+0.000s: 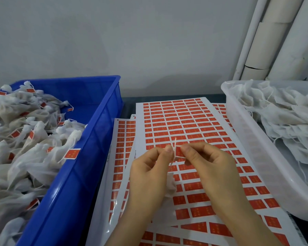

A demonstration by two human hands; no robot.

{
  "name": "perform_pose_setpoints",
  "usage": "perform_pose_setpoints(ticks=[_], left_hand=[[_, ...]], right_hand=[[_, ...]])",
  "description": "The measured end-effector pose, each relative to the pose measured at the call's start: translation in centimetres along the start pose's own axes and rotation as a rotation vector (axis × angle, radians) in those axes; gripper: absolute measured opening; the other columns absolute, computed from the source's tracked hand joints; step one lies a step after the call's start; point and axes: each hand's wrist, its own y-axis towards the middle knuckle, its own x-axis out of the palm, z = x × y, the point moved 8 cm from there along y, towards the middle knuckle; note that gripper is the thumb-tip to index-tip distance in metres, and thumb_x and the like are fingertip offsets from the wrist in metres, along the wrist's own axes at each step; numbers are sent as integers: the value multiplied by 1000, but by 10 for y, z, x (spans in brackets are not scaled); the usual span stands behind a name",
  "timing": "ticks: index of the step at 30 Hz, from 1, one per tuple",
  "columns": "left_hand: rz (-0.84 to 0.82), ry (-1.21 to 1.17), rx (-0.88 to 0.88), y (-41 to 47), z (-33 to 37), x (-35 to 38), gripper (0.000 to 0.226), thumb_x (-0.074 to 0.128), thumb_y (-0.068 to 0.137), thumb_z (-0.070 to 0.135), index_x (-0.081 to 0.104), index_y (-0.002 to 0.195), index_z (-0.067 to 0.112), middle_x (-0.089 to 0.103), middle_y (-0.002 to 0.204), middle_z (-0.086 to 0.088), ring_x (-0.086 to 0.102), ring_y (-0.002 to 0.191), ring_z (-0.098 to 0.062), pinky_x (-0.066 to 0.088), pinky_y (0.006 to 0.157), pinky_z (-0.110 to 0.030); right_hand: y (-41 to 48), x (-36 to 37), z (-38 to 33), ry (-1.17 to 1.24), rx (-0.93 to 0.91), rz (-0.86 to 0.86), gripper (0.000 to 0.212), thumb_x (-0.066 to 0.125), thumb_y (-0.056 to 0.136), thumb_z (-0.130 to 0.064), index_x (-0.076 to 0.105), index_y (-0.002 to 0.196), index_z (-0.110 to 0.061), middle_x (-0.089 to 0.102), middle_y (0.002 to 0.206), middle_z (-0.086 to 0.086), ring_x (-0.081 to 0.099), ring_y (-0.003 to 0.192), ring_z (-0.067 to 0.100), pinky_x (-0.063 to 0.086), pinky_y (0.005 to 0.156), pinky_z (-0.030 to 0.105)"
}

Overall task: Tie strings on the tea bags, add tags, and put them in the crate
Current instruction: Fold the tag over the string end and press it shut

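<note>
Tagging step: L hand [149,167] pinches string [175,145], R hand [209,162] pinches tag [179,153] onto it; next prob. press shut, bag [170,186] to crate [103,121] at 9 o'clock.

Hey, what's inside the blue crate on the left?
White tea bags with red tags lie piled in the blue crate. The pile hides the crate floor and whatever lies beneath.

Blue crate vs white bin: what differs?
The blue crate is opaque with straight walls; the white bin is translucent with a rounded rim. The blue crate sits left, the white bin right. The blue crate's bags carry red tags; the white bin's bags show none. Both hold white tea bags.
</note>
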Motion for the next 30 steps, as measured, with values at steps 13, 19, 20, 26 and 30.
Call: perform_pose_setpoints(ticks=[13,19,20,26,30], left_hand=[[49,18,38,10,8,-15,15,63,63,44,69,71,33,71,74,20,68,76,2,51,58,-9],[155,-131,-44,13,17,-26,24,59,66,43,69,76,23,72,74,12,70,70,-4,50,51,-11],[160,-146,-55,13,19,-26,24,59,66,43,70,76,23,73,74,11,70,70,-5,51,51,-11],[202,-189,-79,12,43,-32,23,61,73,40,71,79,20,73,72,7,69,62,-5,49,48,-12],[202,-109,-15,7,69,-35,17,62,82,35,70,84,21,73,74,8,70,64,-7,51,48,-13]], right_hand=[[4,3,0,-15,-20,-16,36,35,60,-75,55,85,-58,58,79,-43,53,81,-23,40,53,2],[-2,36,9,-176,8,-377,36,48,71,-67,39,105,-61,41,109,-38,44,91,-14,34,70,3],[-7,46,13,-192,28,-474,39,58,77,-57,37,110,-61,40,113,-37,42,95,-13,33,74,5],[-10,57,29,-152,47,-534,25,69,77,-42,52,95,-38,60,103,-29,55,97,-6,41,77,11],[-5,49,23,56,59,-514,17,69,78,-35,55,86,-35,64,87,-25,63,84,-5,53,69,17]])
